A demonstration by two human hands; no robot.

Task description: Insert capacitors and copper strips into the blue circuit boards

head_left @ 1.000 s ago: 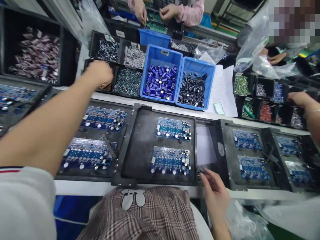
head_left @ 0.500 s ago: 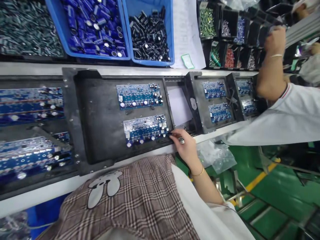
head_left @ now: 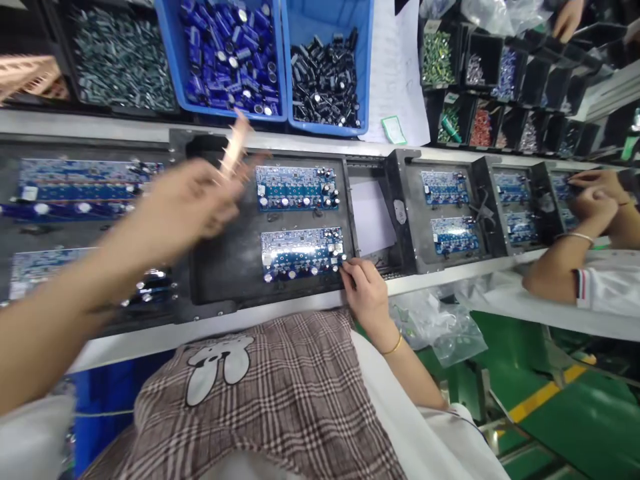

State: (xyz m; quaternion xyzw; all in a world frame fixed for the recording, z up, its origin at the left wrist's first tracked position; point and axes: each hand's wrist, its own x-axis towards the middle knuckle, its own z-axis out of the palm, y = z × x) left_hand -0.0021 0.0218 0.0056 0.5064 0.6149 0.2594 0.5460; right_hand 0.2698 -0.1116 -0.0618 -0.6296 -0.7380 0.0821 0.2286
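Blurred by motion, my left hand [head_left: 193, 200] reaches over the left part of the black tray [head_left: 213, 308], its fingers round a thin copper-coloured piece [head_left: 234, 148] that points upward. My right hand [head_left: 369, 293] is at the right end of the lower blue circuit board [head_left: 303, 255], thumb and forefinger pinched together beside its small round capacitors. Whatever lies between those fingertips is too small to tell. The upper circuit board [head_left: 296, 189] lies behind the lower one in the same tray, with round silver-topped parts along its front edge.
Behind the trays stand a bin of blue capacitors [head_left: 233, 57], a bin of black capacitors [head_left: 325, 83] and a black bin of dark green parts [head_left: 123, 63]. Small parts bins [head_left: 483, 127] are at the back right. Another person's hands [head_left: 597, 193] work at the far right.
My left hand has come into view from the left with the copper-coloured piece. My right hand stays by the lower board's right end. The other person's arm has moved away to the right and lower.
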